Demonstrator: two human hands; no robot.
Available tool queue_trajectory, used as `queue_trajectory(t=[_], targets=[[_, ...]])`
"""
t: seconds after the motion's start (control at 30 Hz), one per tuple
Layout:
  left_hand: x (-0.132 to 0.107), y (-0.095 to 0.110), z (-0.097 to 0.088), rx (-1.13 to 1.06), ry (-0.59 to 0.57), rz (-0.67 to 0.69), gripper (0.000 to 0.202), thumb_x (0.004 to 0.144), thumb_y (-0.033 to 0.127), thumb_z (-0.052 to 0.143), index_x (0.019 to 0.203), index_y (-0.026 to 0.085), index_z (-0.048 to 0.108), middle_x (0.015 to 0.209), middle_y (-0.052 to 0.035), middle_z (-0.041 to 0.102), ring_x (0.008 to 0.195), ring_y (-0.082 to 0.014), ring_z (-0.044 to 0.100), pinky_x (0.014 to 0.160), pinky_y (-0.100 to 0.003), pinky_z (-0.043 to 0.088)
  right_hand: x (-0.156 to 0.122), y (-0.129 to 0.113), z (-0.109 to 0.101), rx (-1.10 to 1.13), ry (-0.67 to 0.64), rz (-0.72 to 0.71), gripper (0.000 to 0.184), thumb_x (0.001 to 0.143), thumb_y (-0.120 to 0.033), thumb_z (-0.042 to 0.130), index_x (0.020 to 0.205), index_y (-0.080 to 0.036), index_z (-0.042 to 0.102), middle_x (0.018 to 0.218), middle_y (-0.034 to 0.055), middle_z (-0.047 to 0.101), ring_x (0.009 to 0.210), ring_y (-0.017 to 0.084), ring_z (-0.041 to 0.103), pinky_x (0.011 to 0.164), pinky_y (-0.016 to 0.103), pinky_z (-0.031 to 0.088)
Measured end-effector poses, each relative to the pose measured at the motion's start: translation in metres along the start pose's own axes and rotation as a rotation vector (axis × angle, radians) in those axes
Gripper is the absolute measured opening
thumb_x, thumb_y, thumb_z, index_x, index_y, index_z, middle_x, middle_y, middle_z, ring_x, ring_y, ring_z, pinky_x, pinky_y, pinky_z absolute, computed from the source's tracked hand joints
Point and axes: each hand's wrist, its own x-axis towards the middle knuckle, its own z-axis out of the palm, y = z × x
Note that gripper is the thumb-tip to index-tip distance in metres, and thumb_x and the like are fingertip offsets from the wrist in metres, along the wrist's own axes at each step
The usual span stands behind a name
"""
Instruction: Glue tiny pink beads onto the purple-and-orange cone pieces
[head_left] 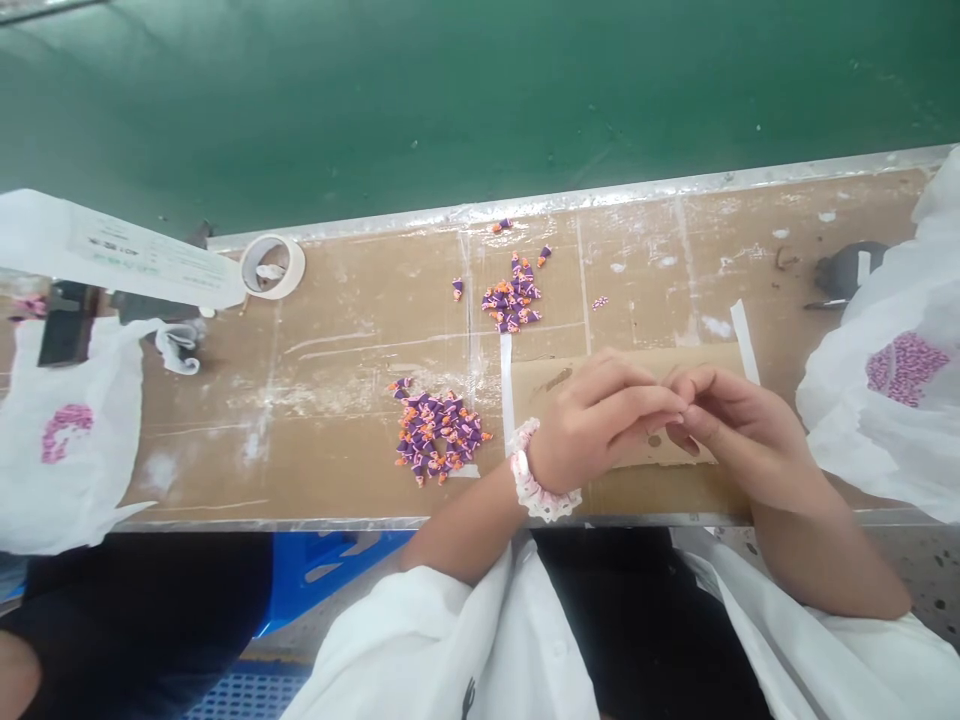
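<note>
My left hand (600, 415) and my right hand (739, 425) meet fingertip to fingertip over a brown cardboard piece (540, 385) taped to the bench. Both are closed in a pinch, and whatever is between the fingertips is hidden or too small to make out. A pink and white scrunchie (536, 490) circles my left wrist. Left of my hands lies a pile of small purple and orange figures (439, 437). Farther back is a smaller heap of the same figures (514, 300), with a few lying apart. Some tiny pink pieces (600, 302) lie beyond my left hand.
At right a white plastic bag (847, 380) holds small pink pieces (907, 368), with a dark round object (851, 270) behind it. At left are a tape roll (273, 267), a white box (112, 245), a phone (69, 322) and another white bag (45, 500). Someone's dark-clothed leg (150, 620) shows lower left.
</note>
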Motion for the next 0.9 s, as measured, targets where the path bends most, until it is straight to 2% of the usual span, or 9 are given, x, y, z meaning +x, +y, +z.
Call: queue_trajectory(t=[0.1, 0.2, 0.37, 0.5, 0.6, 0.7, 0.8, 0.9], targets=[[-0.003, 0.001, 0.004, -0.021, 0.028, -0.080, 0.004, 0.086, 0.015, 0.066, 0.089, 0.017, 0.064, 0.081, -0.0016, 0.065, 0.075, -0.0092, 0.059, 0.072, -0.022, 0.052, -0.002, 0.005, 0.003, -0.291, 0.139, -0.216, 0.006, 0.095, -0.024, 0.055, 0.090, -0.025, 0.057, 0.081, 0.0004, 0.060, 0.066, 0.013, 0.057, 0.056, 0.025, 0.049], [-0.004, 0.003, 0.003, 0.000, -0.002, -0.185, 0.003, 0.087, 0.019, 0.066, 0.086, 0.017, 0.065, 0.078, -0.0020, 0.064, 0.071, -0.0097, 0.058, 0.070, -0.023, 0.051, -0.002, 0.011, 0.004, -0.540, 0.202, -0.412, 0.011, 0.094, -0.015, 0.053, 0.094, -0.026, 0.055, 0.082, 0.0010, 0.060, 0.071, 0.015, 0.059, 0.060, 0.028, 0.050], [0.001, 0.011, 0.001, -0.126, -0.082, -0.467, 0.016, 0.089, 0.029, 0.065, 0.079, 0.016, 0.067, 0.073, -0.0015, 0.064, 0.065, -0.0091, 0.054, 0.064, -0.023, 0.048, -0.001, 0.019, 0.003, -0.826, 0.309, -0.583, 0.019, 0.090, -0.010, 0.058, 0.099, -0.027, 0.056, 0.086, 0.0020, 0.063, 0.075, 0.017, 0.061, 0.063, 0.031, 0.049], [0.004, 0.014, 0.002, -0.321, -0.097, -0.695, 0.018, 0.086, 0.032, 0.067, 0.077, 0.016, 0.068, 0.071, -0.0009, 0.063, 0.062, -0.0084, 0.051, 0.059, -0.022, 0.045, -0.001, 0.021, 0.002, -0.945, 0.349, -0.680, 0.020, 0.088, -0.009, 0.061, 0.099, -0.027, 0.059, 0.086, 0.0026, 0.066, 0.072, 0.017, 0.061, 0.063, 0.032, 0.050], [0.005, 0.013, 0.001, -0.491, -0.099, -0.823, 0.021, 0.083, 0.035, 0.070, 0.077, 0.015, 0.068, 0.071, -0.0010, 0.063, 0.062, -0.0087, 0.054, 0.059, -0.022, 0.046, 0.000, 0.020, 0.002, -0.964, 0.369, -0.732, 0.024, 0.087, -0.007, 0.062, 0.101, -0.026, 0.060, 0.086, 0.0026, 0.067, 0.070, 0.017, 0.061, 0.062, 0.032, 0.051], [0.005, 0.011, -0.001, -0.673, -0.146, -0.921, 0.028, 0.081, 0.042, 0.071, 0.077, 0.015, 0.066, 0.071, -0.0012, 0.063, 0.060, -0.0085, 0.055, 0.057, -0.022, 0.046, 0.000, 0.015, 0.003, -0.866, 0.347, -0.735, 0.027, 0.085, -0.002, 0.062, 0.101, -0.025, 0.062, 0.084, 0.0028, 0.066, 0.070, 0.016, 0.061, 0.061, 0.031, 0.051], [0.004, 0.007, -0.001, -0.784, -0.193, -0.953, 0.034, 0.080, 0.048, 0.070, 0.077, 0.015, 0.063, 0.066, 0.0008, 0.058, 0.058, -0.0077, 0.053, 0.054, -0.022, 0.044, 0.000, 0.011, 0.003, -0.726, 0.282, -0.666, 0.029, 0.084, 0.000, 0.062, 0.100, -0.024, 0.063, 0.084, 0.0023, 0.064, 0.070, 0.015, 0.061, 0.059, 0.029, 0.050], [0.002, 0.006, 0.003, -0.821, -0.177, -0.924, 0.033, 0.081, 0.047, 0.069, 0.077, 0.015, 0.063, 0.065, 0.0017, 0.056, 0.058, -0.0072, 0.051, 0.056, -0.022, 0.044, -0.001, 0.009, 0.005, -0.583, 0.266, -0.609, 0.030, 0.083, 0.001, 0.063, 0.100, -0.024, 0.064, 0.087, 0.0022, 0.064, 0.072, 0.014, 0.062, 0.059, 0.027, 0.051]])
